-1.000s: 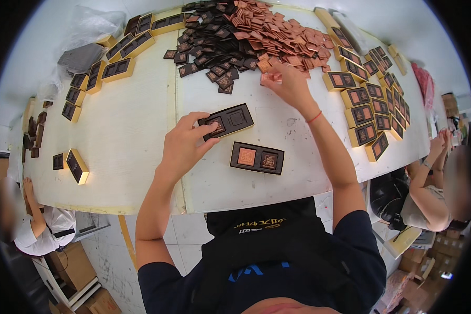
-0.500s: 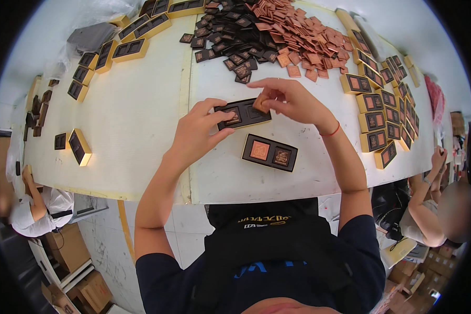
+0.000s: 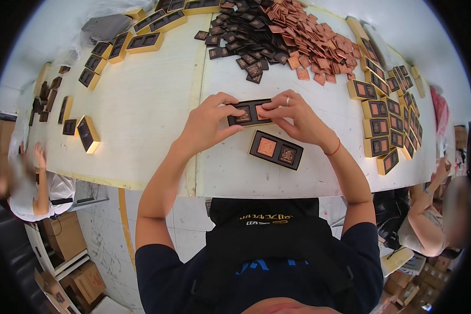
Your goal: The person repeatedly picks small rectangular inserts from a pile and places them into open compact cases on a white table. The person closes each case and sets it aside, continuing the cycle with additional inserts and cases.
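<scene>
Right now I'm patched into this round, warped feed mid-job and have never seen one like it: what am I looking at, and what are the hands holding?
It is one fisheye camera on a person's head, looking down, so straight edges bend. No machine: two bare hands. The left hand and right hand together hold a dark two-slot tray on a white table; the right fingers press on a copper square in it. A second tray, filled with two squares, lies just nearer the body. A pile of dark and copper squares sits at the far edge, and finished trays line the right side. Other people work at both sides.
</scene>
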### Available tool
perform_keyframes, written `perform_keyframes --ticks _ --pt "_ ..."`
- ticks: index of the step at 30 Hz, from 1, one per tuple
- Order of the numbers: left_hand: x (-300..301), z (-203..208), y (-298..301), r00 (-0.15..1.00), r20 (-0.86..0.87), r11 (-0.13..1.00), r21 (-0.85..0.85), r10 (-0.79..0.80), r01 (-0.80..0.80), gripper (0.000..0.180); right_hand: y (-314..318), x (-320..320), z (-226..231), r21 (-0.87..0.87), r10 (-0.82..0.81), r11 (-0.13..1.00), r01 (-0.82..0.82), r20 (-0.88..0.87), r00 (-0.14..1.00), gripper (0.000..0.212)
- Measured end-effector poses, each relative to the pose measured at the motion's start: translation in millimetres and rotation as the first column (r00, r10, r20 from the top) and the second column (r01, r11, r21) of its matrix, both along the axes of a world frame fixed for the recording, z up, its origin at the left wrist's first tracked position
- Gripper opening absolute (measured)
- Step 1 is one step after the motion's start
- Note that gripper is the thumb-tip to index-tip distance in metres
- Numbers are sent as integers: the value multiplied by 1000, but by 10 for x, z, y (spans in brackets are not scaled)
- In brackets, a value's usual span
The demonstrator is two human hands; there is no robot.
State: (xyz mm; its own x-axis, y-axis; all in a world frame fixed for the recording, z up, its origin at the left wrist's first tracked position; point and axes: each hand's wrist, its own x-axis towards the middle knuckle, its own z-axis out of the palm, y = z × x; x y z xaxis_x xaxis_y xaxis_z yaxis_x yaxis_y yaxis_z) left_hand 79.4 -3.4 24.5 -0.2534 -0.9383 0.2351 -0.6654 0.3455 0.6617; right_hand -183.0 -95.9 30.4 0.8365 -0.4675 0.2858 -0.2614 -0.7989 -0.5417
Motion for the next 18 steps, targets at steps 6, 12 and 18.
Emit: perform_keyframes --ticks 6,12,18 --pt "457 136 27 951 -177 953 -123 254 -278 34 182 -130 53 -52 -6 999 6 -5 1000 47" --pt "2274 -425 1030 47 287 227 -634 957 -739 61 390 -235 -117 69 26 997 -30 65 998 70" --pt "2381 -686 1284 312 223 375 -355 924 -857 56 474 -235 30 252 157 949 -191 150 976 51"
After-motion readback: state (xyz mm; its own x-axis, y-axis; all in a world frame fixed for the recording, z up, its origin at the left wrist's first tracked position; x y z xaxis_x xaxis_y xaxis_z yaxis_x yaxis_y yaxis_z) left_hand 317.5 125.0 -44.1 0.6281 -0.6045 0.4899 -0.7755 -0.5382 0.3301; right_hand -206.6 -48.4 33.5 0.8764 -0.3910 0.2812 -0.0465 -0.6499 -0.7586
